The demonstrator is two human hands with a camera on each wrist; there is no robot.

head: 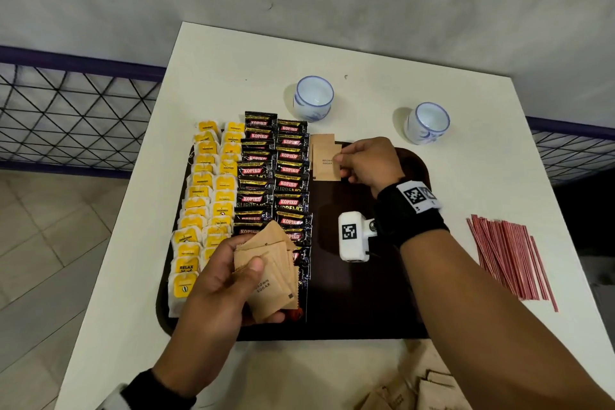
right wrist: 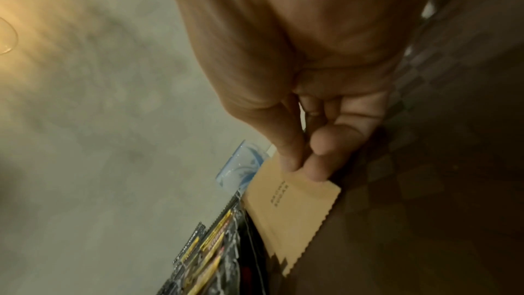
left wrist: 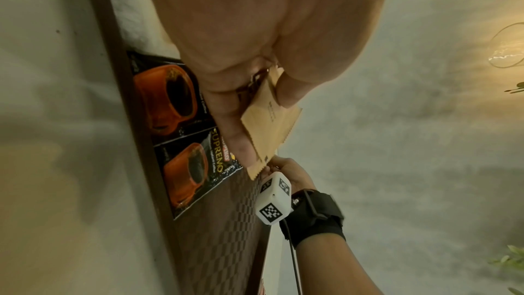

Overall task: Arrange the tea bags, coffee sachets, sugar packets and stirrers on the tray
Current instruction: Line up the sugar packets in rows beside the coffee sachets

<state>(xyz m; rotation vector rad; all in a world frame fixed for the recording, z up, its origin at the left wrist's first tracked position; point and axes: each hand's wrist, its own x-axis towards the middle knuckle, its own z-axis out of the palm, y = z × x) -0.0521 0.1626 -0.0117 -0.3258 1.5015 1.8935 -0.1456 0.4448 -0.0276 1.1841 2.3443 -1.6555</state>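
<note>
The tray (head: 382, 293) is dark brown with a faint chequered weave. The tea bags (head: 206, 196) are white with yellow labels. The coffee sachets (head: 273, 176) are black with red and gold lettering and an orange cup printed at the foot. The sugar packets (head: 324, 160) are plain kraft brown with small dark print. The stirrers (head: 512, 260) are striped red and white. Two cups (head: 312, 98) are white with blue rims and blue brushwork. The table (head: 233, 70) is off-white, the wrist strap (head: 409, 213) black.
</note>
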